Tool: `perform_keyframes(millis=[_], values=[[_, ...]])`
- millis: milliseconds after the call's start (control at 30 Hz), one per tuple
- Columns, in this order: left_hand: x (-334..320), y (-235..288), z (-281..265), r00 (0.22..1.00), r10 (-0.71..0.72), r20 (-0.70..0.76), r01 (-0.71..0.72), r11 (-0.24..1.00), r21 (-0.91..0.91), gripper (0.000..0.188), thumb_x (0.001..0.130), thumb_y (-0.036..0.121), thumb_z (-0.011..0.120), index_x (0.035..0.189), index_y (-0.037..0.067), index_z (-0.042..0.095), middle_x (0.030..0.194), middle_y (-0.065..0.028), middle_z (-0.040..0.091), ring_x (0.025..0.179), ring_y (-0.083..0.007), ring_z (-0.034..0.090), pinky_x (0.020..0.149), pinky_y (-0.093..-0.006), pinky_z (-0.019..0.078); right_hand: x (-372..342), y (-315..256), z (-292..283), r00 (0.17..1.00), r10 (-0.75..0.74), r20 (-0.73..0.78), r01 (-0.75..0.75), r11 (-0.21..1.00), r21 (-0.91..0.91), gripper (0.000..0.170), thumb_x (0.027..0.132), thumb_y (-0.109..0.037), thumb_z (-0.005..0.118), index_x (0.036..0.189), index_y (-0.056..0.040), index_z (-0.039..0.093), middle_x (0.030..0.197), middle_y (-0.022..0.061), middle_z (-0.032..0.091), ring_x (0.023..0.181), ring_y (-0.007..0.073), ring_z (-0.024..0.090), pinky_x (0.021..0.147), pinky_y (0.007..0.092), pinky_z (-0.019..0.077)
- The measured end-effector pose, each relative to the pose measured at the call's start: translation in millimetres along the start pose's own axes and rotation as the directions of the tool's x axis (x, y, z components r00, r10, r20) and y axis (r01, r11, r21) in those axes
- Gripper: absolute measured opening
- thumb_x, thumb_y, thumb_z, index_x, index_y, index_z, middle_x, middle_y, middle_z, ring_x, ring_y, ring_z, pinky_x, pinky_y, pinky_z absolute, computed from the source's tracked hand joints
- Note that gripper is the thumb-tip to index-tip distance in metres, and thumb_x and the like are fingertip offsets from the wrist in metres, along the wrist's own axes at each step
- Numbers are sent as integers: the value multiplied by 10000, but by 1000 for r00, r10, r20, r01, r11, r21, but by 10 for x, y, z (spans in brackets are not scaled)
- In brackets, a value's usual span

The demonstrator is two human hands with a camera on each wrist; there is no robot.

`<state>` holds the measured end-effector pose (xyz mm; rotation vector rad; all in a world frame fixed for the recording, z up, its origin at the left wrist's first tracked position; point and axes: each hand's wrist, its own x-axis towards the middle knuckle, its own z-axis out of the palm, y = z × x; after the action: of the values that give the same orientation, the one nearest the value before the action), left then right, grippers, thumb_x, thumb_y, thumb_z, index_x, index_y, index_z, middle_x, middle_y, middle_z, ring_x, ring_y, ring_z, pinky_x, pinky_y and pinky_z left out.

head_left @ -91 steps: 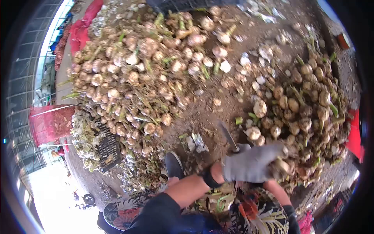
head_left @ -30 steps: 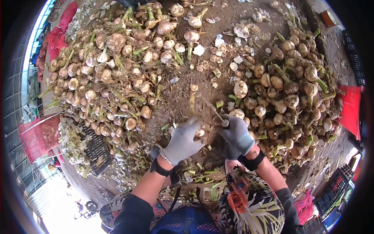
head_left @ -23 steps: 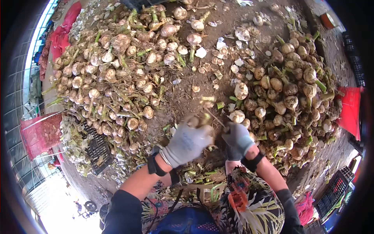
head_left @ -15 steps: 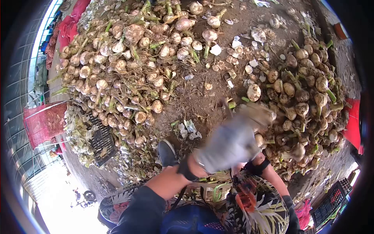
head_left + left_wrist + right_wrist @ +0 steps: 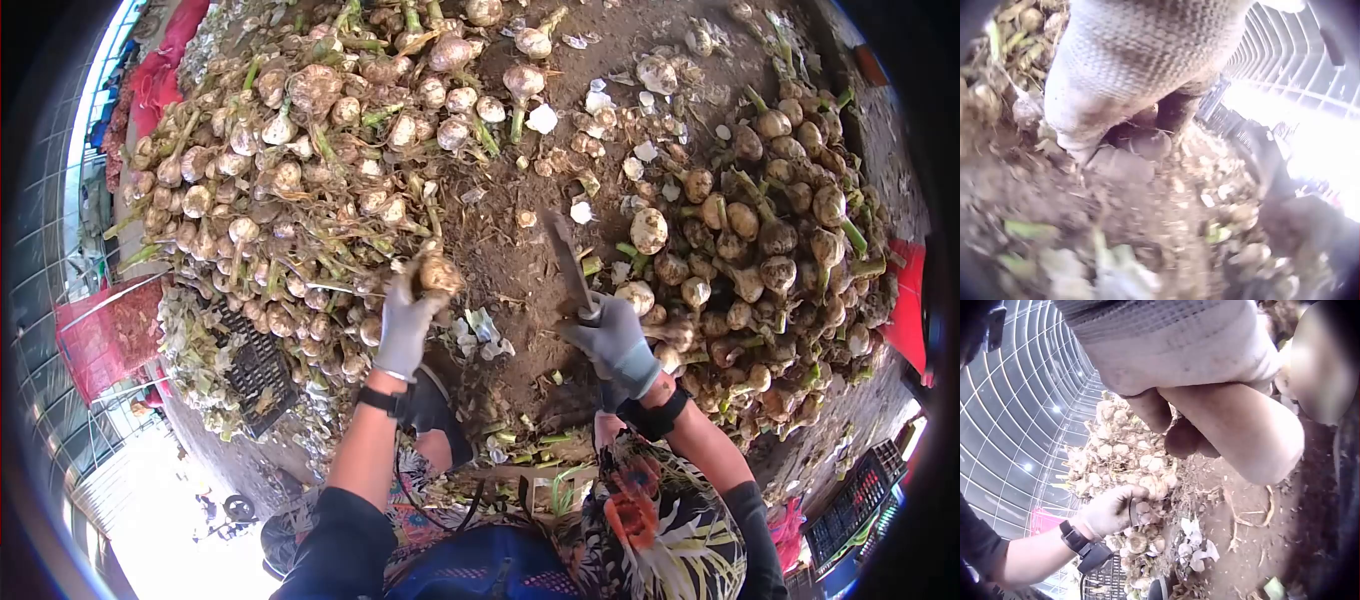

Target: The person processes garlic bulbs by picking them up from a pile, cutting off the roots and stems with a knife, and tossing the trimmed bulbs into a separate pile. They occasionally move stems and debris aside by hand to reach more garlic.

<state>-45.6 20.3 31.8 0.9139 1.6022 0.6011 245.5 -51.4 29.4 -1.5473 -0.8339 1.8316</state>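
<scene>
In the head view the gloved left hand [image 5: 405, 330] grips a dirt-covered garlic bulb [image 5: 438, 275] at the near edge of the left garlic heap [image 5: 290, 180]. The gloved right hand [image 5: 615, 340] holds a knife [image 5: 570, 260], its blade pointing away from the body over bare soil. Beside that hand lies the right garlic heap [image 5: 760, 250]. The right wrist view also catches the left hand [image 5: 1110, 511] with its fingers around a bulb. Close up in the left wrist view, the glove [image 5: 1141, 56] hides most of what its fingers hold.
A black crate [image 5: 255, 370] with peelings and a red mesh sack [image 5: 110, 335] stand at the left. White skins [image 5: 482, 335] lie on the soil between the heaps. Red material [image 5: 908, 305] and another black crate [image 5: 855, 505] are at the right. A shoe [image 5: 440, 410] is near the left forearm.
The left hand has swung from beside the right heap back to the left heap, where it grips a bulb. The right hand, partly covered by it before, now shows plainly with the knife.
</scene>
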Motion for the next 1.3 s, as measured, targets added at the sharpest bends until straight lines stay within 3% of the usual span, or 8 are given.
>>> perform_keyframes(millis=[133,267,333,500,767,867,1033,1300], values=[[-399,368,446,949,-107,298,188,947,-259,661,839,8,627,1443,-60,367,1255,-147,603,1020,-195,652,897,-320,560,22,-72,159,985,-159,66,172,873,-457,311,852,-269,714,1072,-53,678,790,156,697,700,322,686,652,412,525],[-533,284,619,892,-235,386,250,968,11,614,825,2,718,1364,-40,425,1212,-85,597,1105,-185,601,935,-323,526,-49,-128,176,931,-357,77,287,587,-757,220,770,-128,690,968,-68,616,836,159,643,785,395,653,654,462,519],[-524,-40,618,954,-121,276,209,926,-316,631,807,-6,773,1342,-4,439,1184,-61,608,1040,-154,612,898,-319,535,-141,-256,147,925,-359,127,314,530,-787,240,758,-108,682,986,-75,617,835,148,639,763,384,652,654,466,517],[-575,27,579,939,22,343,41,984,-176,759,850,129,800,1470,42,370,1187,-47,616,984,-133,615,807,-271,549,-184,-296,157,890,-429,154,351,428,-833,149,792,-134,650,932,-110,606,789,100,630,704,323,653,669,435,506],[-694,363,745,944,-20,330,135,934,-330,678,753,76,864,1315,-2,492,1152,-107,650,998,-177,657,852,-294,559,-51,-98,-1,974,-224,-22,116,582,-805,186,816,-128,632,1001,-114,652,818,117,688,756,322,687,701,428,540],[-861,679,817,796,373,477,-489,861,142,810,644,297,939,1266,-41,546,1135,-117,659,1014,-214,664,914,-333,537,46,94,-166,986,85,-146,-165,662,-731,276,848,-230,670,1095,-109,696,877,147,735,837,332,718,741,407,575],[-714,557,782,880,131,457,-266,932,245,511,763,132,835,1184,-13,585,1127,-141,637,1021,-213,658,897,-326,524,-77,171,-142,988,-66,-137,-6,883,-468,383,807,-286,709,1145,-107,694,894,205,712,857,382,701,756,421,565],[-654,554,774,619,248,745,-785,188,590,168,665,50,636,826,59,683,982,-94,593,940,-331,601,870,-473,494,-147,-319,28,901,-430,53,374,709,-598,254,808,-178,692,1029,-52,679,793,217,668,761,406,668,665,430,529]])
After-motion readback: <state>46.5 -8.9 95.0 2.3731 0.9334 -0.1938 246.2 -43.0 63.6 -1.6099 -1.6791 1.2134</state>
